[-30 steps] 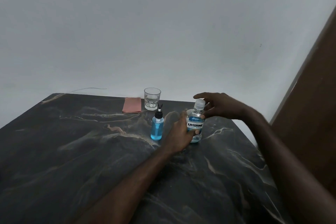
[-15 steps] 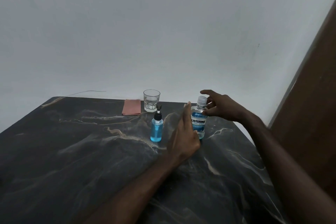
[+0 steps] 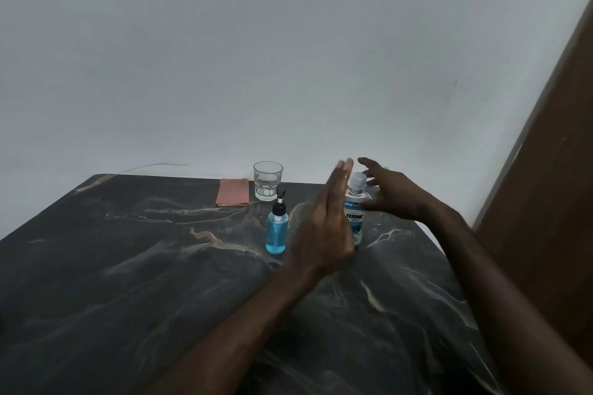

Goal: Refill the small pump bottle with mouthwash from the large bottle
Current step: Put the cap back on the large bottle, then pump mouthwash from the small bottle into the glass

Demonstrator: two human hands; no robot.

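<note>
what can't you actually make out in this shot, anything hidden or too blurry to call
Head view, the only one:
- Large bottle: the left hand covers its left side and part of the label.
- Its fill level: hidden by label and hand.
- Right hand: contact with the bottle's cap unclear.
- Left hand's fingertips: motion-blurred.
- Glass: contents too faint to tell.

— What can't you make out from here?
— My left hand (image 3: 327,228) covers the left part of the large bottle (image 3: 355,218); I read only "TERINE" on its label.
— Anything else?
— Its fingertips are blurred, and both forearms run off the bottom edge.
</note>
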